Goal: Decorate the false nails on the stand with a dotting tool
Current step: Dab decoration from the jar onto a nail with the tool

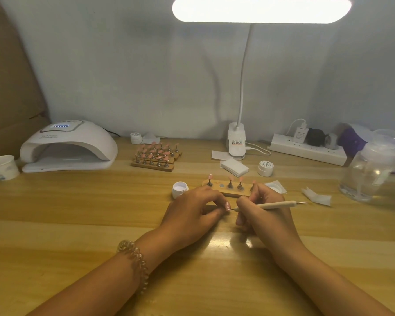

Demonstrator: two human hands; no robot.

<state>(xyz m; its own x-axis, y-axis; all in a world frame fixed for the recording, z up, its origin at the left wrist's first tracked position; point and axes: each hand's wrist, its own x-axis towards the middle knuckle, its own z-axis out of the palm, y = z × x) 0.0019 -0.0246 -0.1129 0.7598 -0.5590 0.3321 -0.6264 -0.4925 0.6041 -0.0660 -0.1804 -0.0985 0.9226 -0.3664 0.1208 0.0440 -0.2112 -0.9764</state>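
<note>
False nail (227,206) pinched in left grip (192,213), dotting tool (274,205) held in right grip (265,216)

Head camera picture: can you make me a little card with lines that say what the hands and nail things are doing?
Left hand: pinches a pink false nail with white dots
Right hand: holds the dotting tool, tip at that nail
Stand: four nails up, one spot empty
White jar: open, left of the stand

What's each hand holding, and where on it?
Left hand pinches a false nail; the grip point is hidden. Right hand grips the dotting tool near its nail-side tip.
</note>
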